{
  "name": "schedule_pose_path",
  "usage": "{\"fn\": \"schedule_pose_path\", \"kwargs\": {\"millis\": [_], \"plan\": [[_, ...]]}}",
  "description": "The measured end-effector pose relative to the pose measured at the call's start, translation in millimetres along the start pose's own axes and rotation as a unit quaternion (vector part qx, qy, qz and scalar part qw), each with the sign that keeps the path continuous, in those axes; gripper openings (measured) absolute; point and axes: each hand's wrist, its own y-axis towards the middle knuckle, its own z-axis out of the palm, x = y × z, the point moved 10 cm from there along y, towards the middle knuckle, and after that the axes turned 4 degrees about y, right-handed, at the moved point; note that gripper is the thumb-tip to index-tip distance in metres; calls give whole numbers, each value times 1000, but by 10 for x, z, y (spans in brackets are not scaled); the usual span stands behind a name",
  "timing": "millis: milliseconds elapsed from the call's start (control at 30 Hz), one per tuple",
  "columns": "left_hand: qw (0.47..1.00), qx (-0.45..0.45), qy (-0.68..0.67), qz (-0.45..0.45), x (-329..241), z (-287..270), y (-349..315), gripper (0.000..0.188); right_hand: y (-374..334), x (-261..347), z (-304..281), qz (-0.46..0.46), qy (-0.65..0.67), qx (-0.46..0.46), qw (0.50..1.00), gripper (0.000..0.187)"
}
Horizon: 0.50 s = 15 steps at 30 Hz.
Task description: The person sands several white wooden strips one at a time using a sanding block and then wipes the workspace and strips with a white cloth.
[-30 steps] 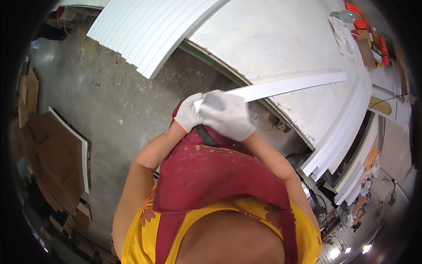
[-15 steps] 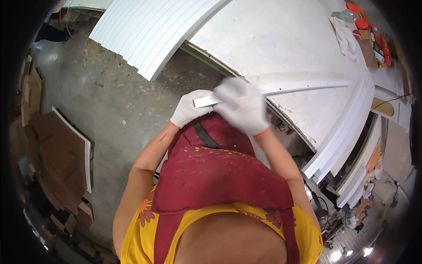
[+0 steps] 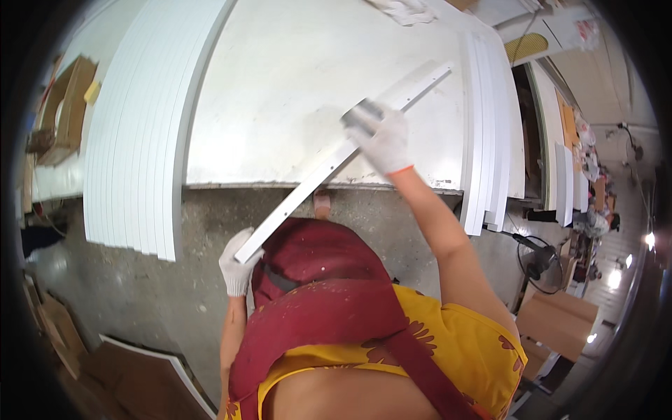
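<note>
left hand (image 3: 236, 264), white glove, grasping the near end of a long white strip (image 3: 301, 190) - out past the near edge of the table (image 3: 280, 84), beside the maroon apron (image 3: 329, 308). right hand (image 3: 388, 143), also gloved, orange cuff, grasping a dark grey block (image 3: 359, 117) at the strip, over the table surface and in from the near edge; slight blur, cannot tell how much of the block's face touches the strip.

strip runs diagonally, crosses the table's near edge, far end over the table's right half, close to the white strips (image 3: 483, 133) along the right edge. row of small dark dots along it. those right-edge strips lie side by side, ends poking past the near edge near the right corner.

white planks (image 3: 147, 126) in a tight row on the left part, ends well over the near edge. white cloth (image 3: 404, 10) at the far edge - only partly in view. open cardboard box (image 3: 66, 115) left of the planks, small yellow piece (image 3: 92, 92) at its right side. black fan (image 3: 540, 262) off the table, beyond the near right corner.
</note>
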Motion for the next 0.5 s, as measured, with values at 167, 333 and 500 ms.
{"fn": "schedule_pose_path", "kwargs": {"millis": [167, 333, 500], "plan": [[999, 1, -3, -42, 125, -107, -51, 56, 549, -1781, -543, 157, -148, -109, 970, 50], [992, 40, 15, -122, 310, -241, -127, 60, 1013, -3184, -766, 281, -265, -99, 917, 57], [953, 253, 109, -128, -261, 3, 181, 74, 900, -2710, -625, 169, -234, -52, 956, 40]]}}
